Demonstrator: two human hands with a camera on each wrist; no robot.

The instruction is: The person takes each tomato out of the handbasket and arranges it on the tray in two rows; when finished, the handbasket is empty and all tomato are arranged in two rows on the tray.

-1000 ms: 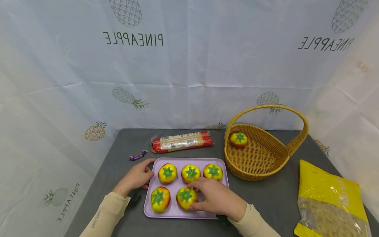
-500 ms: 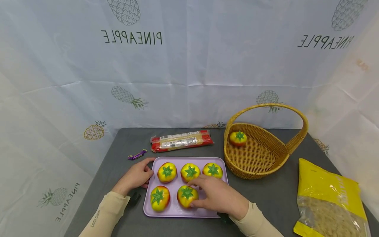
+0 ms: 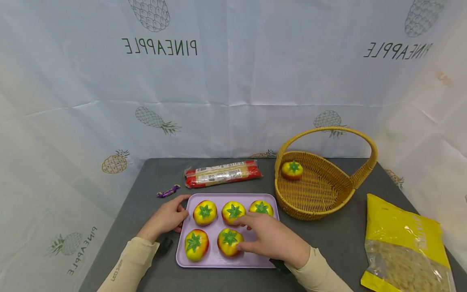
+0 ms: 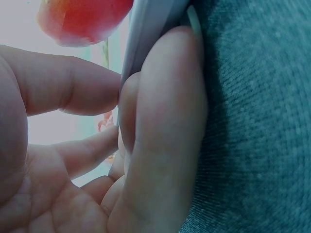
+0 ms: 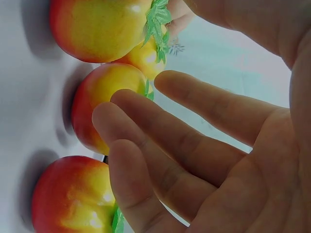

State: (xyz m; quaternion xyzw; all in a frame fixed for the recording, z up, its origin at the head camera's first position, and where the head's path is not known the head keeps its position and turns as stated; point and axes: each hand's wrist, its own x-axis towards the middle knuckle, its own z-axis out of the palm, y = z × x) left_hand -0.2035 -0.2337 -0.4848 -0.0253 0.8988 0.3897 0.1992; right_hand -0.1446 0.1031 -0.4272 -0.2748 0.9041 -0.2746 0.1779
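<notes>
On the lilac tray (image 3: 251,263) lie several red-and-yellow fruits with green star-shaped leaf tops, persimmon-like, in a back row of three and a front row of two. My left hand (image 3: 168,217) grips the tray's left rim; in the left wrist view the thumb (image 4: 73,87) lies on one side of the rim and a finger (image 4: 170,107) on the other. Over the tray's right part my right hand (image 3: 271,237) is spread, thumb and fingertips beside the front middle fruit (image 3: 229,242). The right wrist view shows its fingers (image 5: 189,141) extended, holding nothing.
A wicker basket (image 3: 328,211) with a tall handle stands right of the tray, one similar fruit (image 3: 292,170) inside. Behind the tray lies a red-ended noodle packet (image 3: 223,174), with a purple wrapped candy (image 3: 168,191) to its left. A yellow pasta bag (image 3: 406,243) lies far right.
My right thumb and fingers have come away from the front middle fruit, the hand shifting slightly right. That fruit has settled slightly farther back on the tray. My left hand stays at the rim.
</notes>
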